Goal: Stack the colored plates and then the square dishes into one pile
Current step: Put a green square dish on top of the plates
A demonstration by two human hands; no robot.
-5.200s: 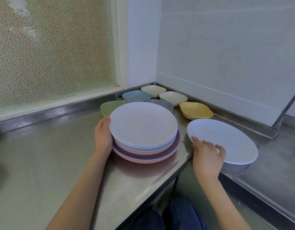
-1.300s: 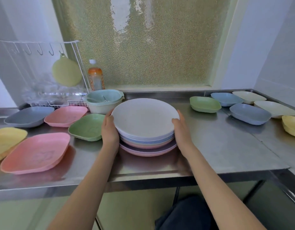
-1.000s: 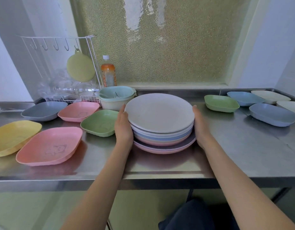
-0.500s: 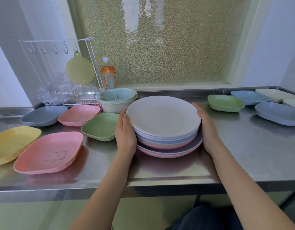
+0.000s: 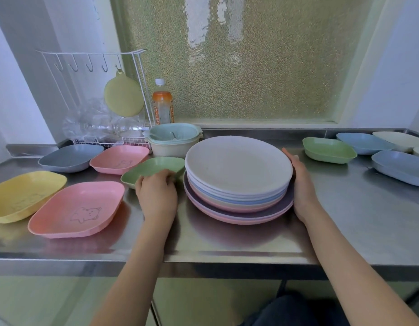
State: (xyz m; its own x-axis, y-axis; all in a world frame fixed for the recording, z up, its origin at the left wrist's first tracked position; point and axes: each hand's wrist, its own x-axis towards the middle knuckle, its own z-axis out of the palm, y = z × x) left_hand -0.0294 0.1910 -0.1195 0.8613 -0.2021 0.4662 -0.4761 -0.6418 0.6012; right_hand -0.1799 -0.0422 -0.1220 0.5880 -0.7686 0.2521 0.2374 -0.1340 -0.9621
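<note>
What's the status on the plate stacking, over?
Left hand grips green square dish, tilted off steel counter. Right hand flat against round plate stack. Nothing in the way.

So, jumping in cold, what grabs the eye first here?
The stack of round plates at the counter's centre, with the right hand flat against its side. Just left of it, the left hand grips a green square dish, tilted up off the counter.

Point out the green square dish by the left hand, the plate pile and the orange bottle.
green square dish [image 5: 154, 166], head view, on its inner floor
plate pile [image 5: 236, 168], head view, on the top plate's centre
orange bottle [image 5: 163, 107], head view, on its label
</note>
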